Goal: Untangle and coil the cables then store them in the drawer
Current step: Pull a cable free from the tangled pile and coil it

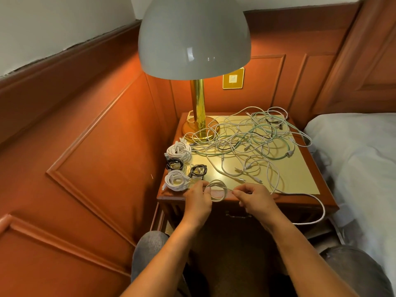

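Note:
A tangle of white, pale green and black cables (252, 138) covers the back and middle of the nightstand top (300, 179). Several coiled cables lie at the left front: a white coil (179, 151), a black coil (175, 164), a second black coil (198, 170) and a second white coil (176, 180). My left hand (198, 199) pinches a small grey-white coil (218, 190) at the front edge. My right hand (256, 199) pinches the same cable just right of the coil; its loose length (321, 209) loops off the right front edge. The drawer front with its handle (237, 215) is shut, below my hands.
A brass lamp (198, 116) with a grey dome shade stands at the back left of the nightstand. Red wood panelling runs along the left and back. A bed with white sheets (360, 151) is on the right. My knees show at the bottom.

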`<state>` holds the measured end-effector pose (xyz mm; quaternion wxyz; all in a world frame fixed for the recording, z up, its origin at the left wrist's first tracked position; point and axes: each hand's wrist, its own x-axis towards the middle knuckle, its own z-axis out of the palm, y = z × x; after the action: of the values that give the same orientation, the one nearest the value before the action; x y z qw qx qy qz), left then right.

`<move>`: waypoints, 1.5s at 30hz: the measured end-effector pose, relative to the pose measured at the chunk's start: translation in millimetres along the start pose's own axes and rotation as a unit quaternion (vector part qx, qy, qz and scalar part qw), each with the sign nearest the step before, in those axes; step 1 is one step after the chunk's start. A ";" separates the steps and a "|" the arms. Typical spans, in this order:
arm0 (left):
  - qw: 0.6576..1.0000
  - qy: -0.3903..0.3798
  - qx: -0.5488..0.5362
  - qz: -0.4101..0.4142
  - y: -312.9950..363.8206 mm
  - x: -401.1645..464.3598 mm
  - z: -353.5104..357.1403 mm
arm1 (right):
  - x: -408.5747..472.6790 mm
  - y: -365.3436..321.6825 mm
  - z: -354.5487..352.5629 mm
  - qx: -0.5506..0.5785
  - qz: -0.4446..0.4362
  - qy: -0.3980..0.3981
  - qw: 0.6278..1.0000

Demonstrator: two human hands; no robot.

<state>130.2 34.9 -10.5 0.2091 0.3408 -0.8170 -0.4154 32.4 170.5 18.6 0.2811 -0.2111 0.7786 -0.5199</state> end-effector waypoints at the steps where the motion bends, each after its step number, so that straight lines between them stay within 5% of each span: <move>1: 0.999 -0.001 -0.035 -0.034 -1.6 2.6 -0.6 | 5.7 2.6 6.2 0.001 -0.004 0.010 1.000; 6: 0.975 0.024 -0.165 -0.144 -2.1 14.4 2.9 | 34.0 13.9 37.3 0.029 0.006 0.048 0.998; 12: 0.965 0.020 -0.176 -0.192 -40.3 36.5 37.9 | 56.2 25.3 51.5 0.235 0.094 0.074 0.964; 24: 0.987 0.066 -0.038 -0.142 -30.2 28.6 23.7 | 82.5 31.0 59.1 -0.094 0.006 0.119 0.988; 35: 0.996 0.040 0.014 -0.073 -33.5 23.2 20.0 | 71.5 33.3 51.0 -0.109 -0.043 0.098 0.988; 45: 0.997 0.030 0.064 0.035 -12.5 21.2 15.7 | 56.7 29.1 -3.0 -0.121 -0.068 0.169 0.976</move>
<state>110.8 22.5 -28.4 0.2255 0.3372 -0.8467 -0.3443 -13.3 148.1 -19.9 0.0820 -0.2047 0.8560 -0.4676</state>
